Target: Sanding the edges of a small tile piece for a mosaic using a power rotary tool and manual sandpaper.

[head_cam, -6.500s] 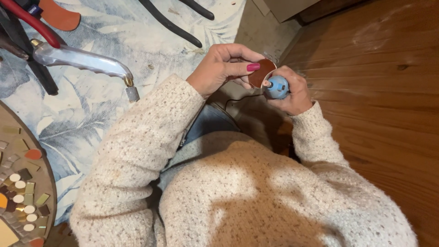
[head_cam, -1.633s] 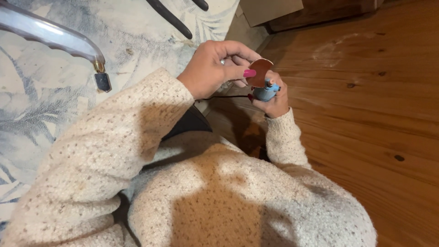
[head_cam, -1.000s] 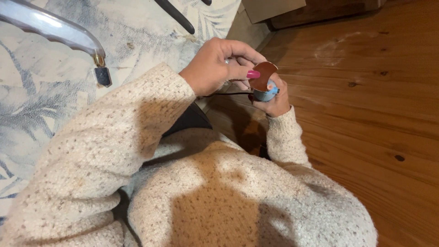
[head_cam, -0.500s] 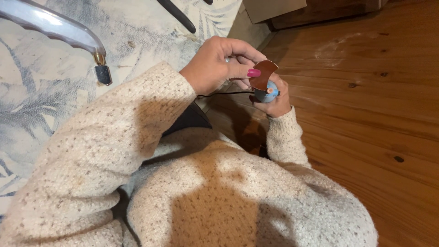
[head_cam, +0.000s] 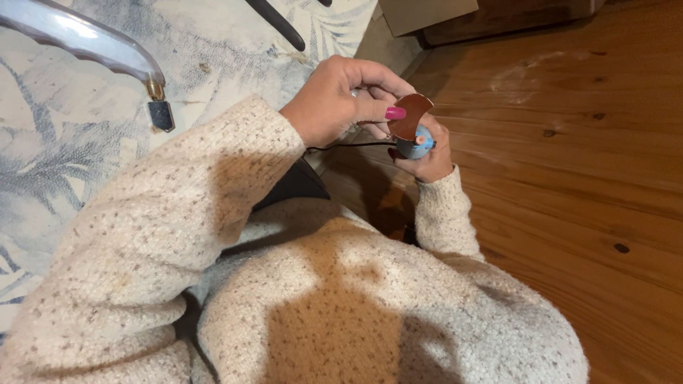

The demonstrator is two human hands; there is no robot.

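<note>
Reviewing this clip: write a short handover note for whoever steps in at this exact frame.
Left hand: pinches a brown curved piece between thumb and fingers.
Right hand: wrapped around a small blue tool, pressed against the piece's lower edge.
Both are held above the wooden floor, beside a leaf-patterned cloth.
Done: piece already has a curved outline.
Left: cannot tell how much more shaping.

I am looking down at a wooden plank floor (head_cam: 569, 156), its warm brown boards showing dark knots and catching a pale dusty patch of light toward the top. A pale cloth with a grey-blue leaf print (head_cam: 85, 163) is spreading over the left side, and a cardboard box (head_cam: 427, 13) is sitting at the top edge.
</note>
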